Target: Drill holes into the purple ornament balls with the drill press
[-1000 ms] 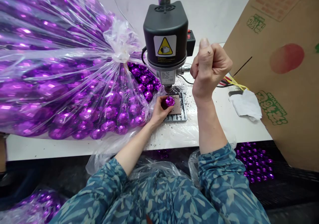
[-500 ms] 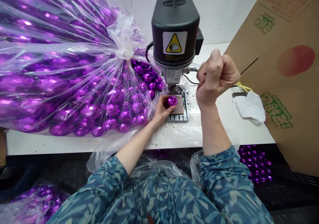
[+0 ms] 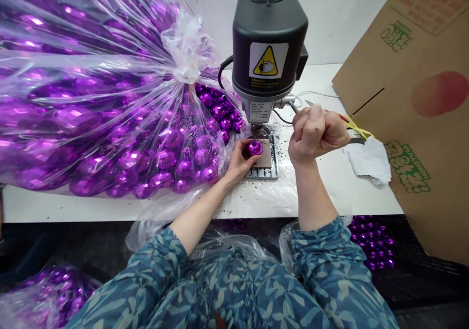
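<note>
Under the drill press [image 3: 269, 46], my left hand [image 3: 240, 160] pinches a shiny purple faceted ball [image 3: 255, 147] between thumb and fingers. The ball rests over a beige square pad [image 3: 264, 158] on the metal base plate [image 3: 276, 173], directly below the chuck. My right hand [image 3: 317, 133] is raised to the right of the machine, its fingers curled in a fist around the end of a lever, whose grip is hidden inside the hand.
A large clear bag [image 3: 110, 138] of purple balls fills the left side, with loose balls [image 3: 218, 109] behind it. At the right are a white cloth [image 3: 370, 160], yellow-handled scissors [image 3: 359, 126] and a cardboard box [image 3: 414, 99]. Dark shavings lie around the base plate.
My right fist has come down with the lever. The whole view has shifted slightly; my left hand still holds the ball in the same place under the drill.
</note>
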Available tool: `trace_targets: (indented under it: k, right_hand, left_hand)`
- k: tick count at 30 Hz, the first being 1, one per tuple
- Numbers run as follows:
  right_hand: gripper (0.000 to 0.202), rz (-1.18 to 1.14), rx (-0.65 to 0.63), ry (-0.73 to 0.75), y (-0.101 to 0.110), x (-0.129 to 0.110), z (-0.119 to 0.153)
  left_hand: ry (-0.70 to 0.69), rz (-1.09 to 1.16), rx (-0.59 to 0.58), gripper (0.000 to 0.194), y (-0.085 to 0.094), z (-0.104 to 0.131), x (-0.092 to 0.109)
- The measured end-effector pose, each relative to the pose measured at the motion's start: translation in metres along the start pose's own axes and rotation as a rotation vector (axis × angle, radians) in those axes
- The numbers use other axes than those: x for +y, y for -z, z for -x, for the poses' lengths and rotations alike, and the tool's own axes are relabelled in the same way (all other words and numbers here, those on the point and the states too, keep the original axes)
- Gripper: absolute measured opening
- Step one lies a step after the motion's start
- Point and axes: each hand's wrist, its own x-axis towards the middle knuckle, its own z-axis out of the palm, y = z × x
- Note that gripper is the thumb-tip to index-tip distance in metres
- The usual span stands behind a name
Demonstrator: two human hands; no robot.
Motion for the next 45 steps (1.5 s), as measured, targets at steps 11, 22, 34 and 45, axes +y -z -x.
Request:
trace_targets:
  k: [11,22,34,45]
  right_hand:
    - [0.068,0.062,-0.002,0.122,0.010,0.013,0.012]
    - [0.070,0.210,-0.066,-0.121,-0.038,-0.016,-0.058]
    - [0.071,0.221,-0.084,-0.125,-0.037,-0.011,-0.057]
    - [0.067,0.235,-0.037,-0.085,-0.039,-0.004,-0.053]
  left_hand:
    - [0.006,0.025,0.015,0.060,0.000,-0.001,0.000]
    - [-0.045,0.000,0.006,0.055,0.001,0.003,0.004]
    - [-0.740,-0.770,-0.751,0.028,0.057,0.155,0.034]
    - [-0.627,-0.854,-0.274,0.037,0.052,0.026,0.053]
